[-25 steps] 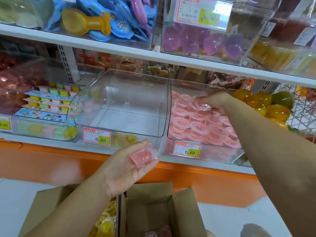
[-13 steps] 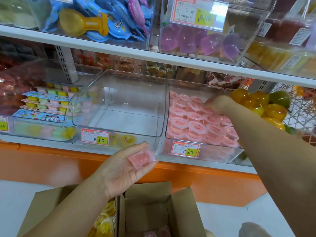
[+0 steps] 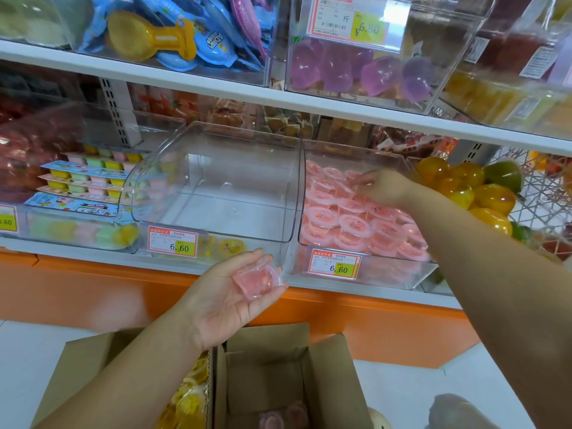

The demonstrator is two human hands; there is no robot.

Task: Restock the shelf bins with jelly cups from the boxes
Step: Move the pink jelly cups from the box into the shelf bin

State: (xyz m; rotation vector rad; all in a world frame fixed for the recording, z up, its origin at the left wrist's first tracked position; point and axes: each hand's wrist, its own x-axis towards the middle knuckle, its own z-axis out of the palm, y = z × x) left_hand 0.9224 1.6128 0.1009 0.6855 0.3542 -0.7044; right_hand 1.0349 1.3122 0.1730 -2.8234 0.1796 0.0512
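the step in hand looks like filling the pink bin (image 3: 394, 275) at centre right of the frame, one jelly cup at a time. the right hand (image 3: 383, 187) is inside that bin, low over the back of the packed cups (image 3: 353, 226), fingers reaching left and touching them. whether it pinches one or only nudges it into line, i cannot tell.

the left hand (image 3: 223, 301) sits at lower centre, palm up, just below the shelf edge. its thumb and fingers curl lightly round a single pink cup (image 3: 258, 281) that lies on its side. the pink bin looks close to full, its cups lid-up in rows. beside it, mid-frame, the empty bin (image 3: 216, 181) holds nothing. at the bottom of the frame the box (image 3: 263, 376) looks nearly spent, with a few spare cups (image 3: 284, 414) on its floor, and yellow cups (image 3: 192, 404) show in the carton to its left.

the next move, as i judge it, is to get the held cup over the pink bin's front wall and set it lid-up in a gap. that calls for turning it upright first and placing it gently, so the rows are not knocked loose.
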